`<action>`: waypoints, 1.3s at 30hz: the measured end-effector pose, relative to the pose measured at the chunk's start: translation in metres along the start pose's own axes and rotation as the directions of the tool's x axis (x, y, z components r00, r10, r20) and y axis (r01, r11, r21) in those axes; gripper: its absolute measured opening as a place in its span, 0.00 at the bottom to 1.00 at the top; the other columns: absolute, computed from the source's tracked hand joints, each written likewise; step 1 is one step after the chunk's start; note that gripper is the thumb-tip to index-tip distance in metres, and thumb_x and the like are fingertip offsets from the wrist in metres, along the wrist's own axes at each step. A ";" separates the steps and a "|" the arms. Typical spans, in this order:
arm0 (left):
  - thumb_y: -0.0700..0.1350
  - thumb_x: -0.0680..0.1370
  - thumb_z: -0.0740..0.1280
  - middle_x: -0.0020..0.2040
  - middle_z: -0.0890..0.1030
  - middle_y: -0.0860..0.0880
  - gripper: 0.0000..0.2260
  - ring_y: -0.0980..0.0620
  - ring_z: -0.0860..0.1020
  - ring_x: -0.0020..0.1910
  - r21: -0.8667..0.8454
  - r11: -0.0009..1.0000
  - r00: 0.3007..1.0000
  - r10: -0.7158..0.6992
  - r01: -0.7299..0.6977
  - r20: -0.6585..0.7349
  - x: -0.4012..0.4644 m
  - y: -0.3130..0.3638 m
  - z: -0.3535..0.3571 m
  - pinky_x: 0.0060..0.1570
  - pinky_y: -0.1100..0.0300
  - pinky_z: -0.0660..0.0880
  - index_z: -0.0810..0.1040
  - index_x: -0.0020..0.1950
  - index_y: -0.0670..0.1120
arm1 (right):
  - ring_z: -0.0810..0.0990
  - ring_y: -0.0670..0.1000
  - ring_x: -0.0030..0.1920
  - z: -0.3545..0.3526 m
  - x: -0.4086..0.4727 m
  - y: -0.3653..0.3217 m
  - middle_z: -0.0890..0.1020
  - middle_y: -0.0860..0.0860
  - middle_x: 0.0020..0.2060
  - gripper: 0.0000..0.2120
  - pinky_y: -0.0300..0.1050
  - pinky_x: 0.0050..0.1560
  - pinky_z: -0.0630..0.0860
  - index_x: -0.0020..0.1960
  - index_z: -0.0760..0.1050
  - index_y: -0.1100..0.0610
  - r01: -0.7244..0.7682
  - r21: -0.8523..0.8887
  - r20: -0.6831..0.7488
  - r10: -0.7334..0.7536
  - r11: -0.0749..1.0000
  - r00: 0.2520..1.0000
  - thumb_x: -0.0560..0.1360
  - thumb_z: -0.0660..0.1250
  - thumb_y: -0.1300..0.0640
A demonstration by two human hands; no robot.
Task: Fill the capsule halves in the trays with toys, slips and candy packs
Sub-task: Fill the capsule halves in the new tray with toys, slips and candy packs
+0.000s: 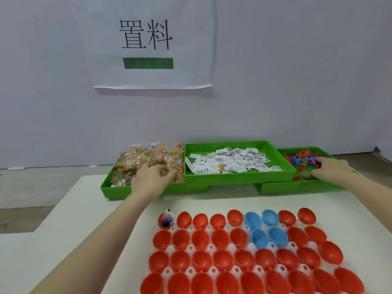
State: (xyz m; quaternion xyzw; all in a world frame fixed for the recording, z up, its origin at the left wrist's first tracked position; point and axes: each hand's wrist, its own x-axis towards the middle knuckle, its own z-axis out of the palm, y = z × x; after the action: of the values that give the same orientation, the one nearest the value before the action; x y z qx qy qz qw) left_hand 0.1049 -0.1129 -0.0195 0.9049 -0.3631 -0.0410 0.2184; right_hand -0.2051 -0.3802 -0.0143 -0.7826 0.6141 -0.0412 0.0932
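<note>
Two hands work the supply trays at mid-frame, so the step in hand is judged to be picking stock for the next capsule. The left hand (153, 174) reaches into the left green tray (106, 185), its fingers curled round a candy pack (169, 171) in the heap. The right hand (327, 169) lies in the right green tray (275, 188) with fingers extended flat onto the pile of coloured toys (301, 159); whether it has lifted one cannot be told. Between them, the raised middle tray (239, 177) holds the paper slips (229, 163). Across the lower right of the frame, red capsule halves (220, 238) and four blue capsule halves (265, 228) sit open-side up in a white holder tray (191, 248) on the bench (84, 219). Only the capsule half at the upper left corner (166, 220) shows contents; the rest appear empty, so the task is judged barely begun. The next move calls for carrying one pack and one toy to the adjacent half without disturbing neighbours. A printed sign (152, 42) hangs on the wall above; nothing blocks the path.
</note>
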 end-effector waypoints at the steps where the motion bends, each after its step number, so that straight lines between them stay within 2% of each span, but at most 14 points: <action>1: 0.60 0.75 0.62 0.66 0.71 0.42 0.22 0.44 0.64 0.68 -0.060 0.998 0.999 -0.002 -0.001 -0.052 0.000 0.001 0.001 0.61 0.48 0.67 0.76 0.62 0.48 | 0.70 0.59 0.64 -0.002 0.001 0.000 0.71 0.59 0.66 0.32 0.48 0.63 0.66 0.69 0.66 0.60 0.026 0.028 -0.051 -0.025 0.999 0.998 0.71 0.70 0.47; 3: 0.55 0.74 0.66 0.58 0.77 0.41 0.16 0.44 0.67 0.65 -0.176 0.984 0.989 0.009 -0.035 -0.145 -0.002 0.002 0.002 0.59 0.49 0.68 0.82 0.50 0.44 | 0.73 0.60 0.60 -0.002 0.003 0.001 0.76 0.61 0.60 0.26 0.48 0.57 0.69 0.63 0.72 0.64 0.033 0.117 -0.099 -0.022 0.993 0.995 0.68 0.74 0.58; 5: 0.52 0.74 0.69 0.53 0.80 0.40 0.13 0.41 0.71 0.62 -0.230 0.972 0.985 0.002 -0.042 -0.173 -0.004 0.006 0.001 0.58 0.49 0.70 0.79 0.35 0.46 | 0.75 0.61 0.56 -0.001 0.002 0.001 0.78 0.63 0.55 0.19 0.49 0.53 0.70 0.55 0.77 0.67 0.021 0.158 -0.122 -0.001 0.987 0.993 0.67 0.74 0.62; 7: 0.52 0.74 0.68 0.46 0.81 0.40 0.15 0.39 0.76 0.55 -0.249 0.968 0.987 -0.013 -0.027 -0.160 -0.007 0.009 -0.001 0.52 0.50 0.74 0.76 0.30 0.47 | 0.76 0.60 0.52 0.000 0.002 0.001 0.80 0.63 0.51 0.12 0.49 0.49 0.71 0.49 0.79 0.67 0.036 0.154 -0.133 -0.015 0.987 0.991 0.67 0.73 0.64; 9: 0.51 0.74 0.69 0.34 0.79 0.44 0.16 0.45 0.77 0.38 -0.336 0.942 0.984 -0.053 -0.007 -0.169 -0.008 0.011 -0.002 0.40 0.58 0.72 0.75 0.28 0.47 | 0.77 0.60 0.49 -0.001 0.001 0.001 0.81 0.63 0.49 0.10 0.48 0.46 0.71 0.48 0.79 0.67 0.033 0.170 -0.144 -0.008 0.985 0.990 0.67 0.72 0.66; 10: 0.50 0.74 0.70 0.32 0.77 0.48 0.16 0.51 0.74 0.33 -0.398 0.917 0.981 -0.082 0.006 -0.175 -0.009 0.012 -0.002 0.39 0.60 0.69 0.74 0.28 0.47 | 0.77 0.60 0.49 -0.001 0.001 0.002 0.81 0.63 0.48 0.10 0.48 0.46 0.71 0.48 0.79 0.66 0.025 0.170 -0.145 0.000 0.985 0.989 0.68 0.72 0.66; 12: 0.47 0.72 0.72 0.34 0.75 0.52 0.12 0.57 0.71 0.36 -0.498 0.867 0.976 -0.128 0.024 -0.177 -0.009 0.011 -0.004 0.44 0.59 0.67 0.75 0.31 0.46 | 0.77 0.61 0.50 0.000 0.001 0.004 0.81 0.62 0.49 0.11 0.48 0.49 0.72 0.49 0.80 0.65 -0.003 0.106 -0.166 0.020 0.994 0.986 0.69 0.72 0.60; 16: 0.42 0.69 0.74 0.40 0.79 0.48 0.08 0.51 0.73 0.48 -0.686 0.725 0.966 -0.219 0.068 -0.136 -0.010 0.006 -0.007 0.52 0.58 0.65 0.77 0.33 0.43 | 0.70 0.64 0.59 0.001 0.000 0.012 0.72 0.64 0.58 0.21 0.55 0.58 0.67 0.57 0.74 0.64 -0.096 0.092 -0.193 0.112 0.991 0.975 0.72 0.70 0.50; 22: 0.39 0.68 0.75 0.36 0.80 0.48 0.10 0.49 0.77 0.45 -0.750 0.656 0.943 -0.296 0.086 -0.151 -0.010 0.003 -0.009 0.52 0.57 0.67 0.76 0.30 0.43 | 0.77 0.64 0.50 -0.003 -0.003 0.015 0.81 0.64 0.46 0.12 0.50 0.46 0.71 0.45 0.80 0.65 0.002 0.184 -0.285 0.052 0.983 0.957 0.65 0.76 0.61; 26: 0.36 0.66 0.75 0.34 0.78 0.50 0.09 0.49 0.77 0.43 -0.787 0.604 0.904 -0.396 0.125 -0.160 -0.007 0.000 -0.013 0.47 0.58 0.67 0.76 0.32 0.43 | 0.76 0.65 0.54 -0.004 -0.001 0.012 0.80 0.66 0.49 0.18 0.52 0.50 0.72 0.52 0.79 0.65 -0.087 0.322 -0.263 0.177 0.943 0.948 0.63 0.76 0.65; 28: 0.35 0.66 0.75 0.40 0.78 0.47 0.11 0.46 0.77 0.45 -0.809 0.572 0.904 -0.405 0.137 -0.133 -0.005 -0.002 -0.013 0.47 0.57 0.69 0.76 0.42 0.43 | 0.75 0.65 0.54 -0.002 -0.001 0.011 0.79 0.66 0.51 0.18 0.51 0.50 0.72 0.54 0.78 0.66 -0.114 0.332 -0.220 0.195 0.936 0.956 0.66 0.74 0.64; 32: 0.37 0.72 0.71 0.46 0.77 0.46 0.19 0.43 0.77 0.52 -0.757 0.643 0.941 -0.317 0.119 -0.121 -0.004 -0.007 -0.011 0.55 0.54 0.71 0.73 0.61 0.42 | 0.75 0.65 0.55 -0.001 -0.004 0.012 0.79 0.66 0.54 0.17 0.53 0.52 0.72 0.57 0.77 0.66 -0.082 0.305 -0.230 0.157 0.949 0.960 0.70 0.71 0.64; 35: 0.39 0.72 0.71 0.51 0.78 0.41 0.17 0.41 0.78 0.52 -0.689 0.719 0.950 -0.272 0.094 -0.155 -0.005 -0.006 -0.011 0.58 0.48 0.73 0.75 0.60 0.39 | 0.74 0.66 0.56 -0.003 -0.005 0.012 0.78 0.67 0.53 0.16 0.54 0.53 0.71 0.59 0.76 0.66 -0.030 0.239 -0.304 0.104 0.971 0.947 0.71 0.68 0.65; 39: 0.40 0.71 0.72 0.52 0.80 0.41 0.12 0.46 0.76 0.48 -0.648 0.758 0.947 -0.253 0.066 -0.199 -0.006 -0.005 -0.011 0.50 0.57 0.70 0.79 0.53 0.39 | 0.75 0.67 0.53 -0.004 -0.004 0.011 0.76 0.68 0.55 0.16 0.55 0.53 0.72 0.61 0.75 0.63 0.012 0.268 -0.353 0.087 0.963 0.932 0.74 0.63 0.65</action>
State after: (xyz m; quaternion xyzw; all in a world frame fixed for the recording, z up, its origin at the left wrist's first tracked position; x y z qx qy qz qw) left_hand 0.1063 -0.1013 -0.0123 0.8025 -0.2149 -0.0537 0.5540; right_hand -0.2170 -0.3789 -0.0125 -0.7300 0.6246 -0.2646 0.0836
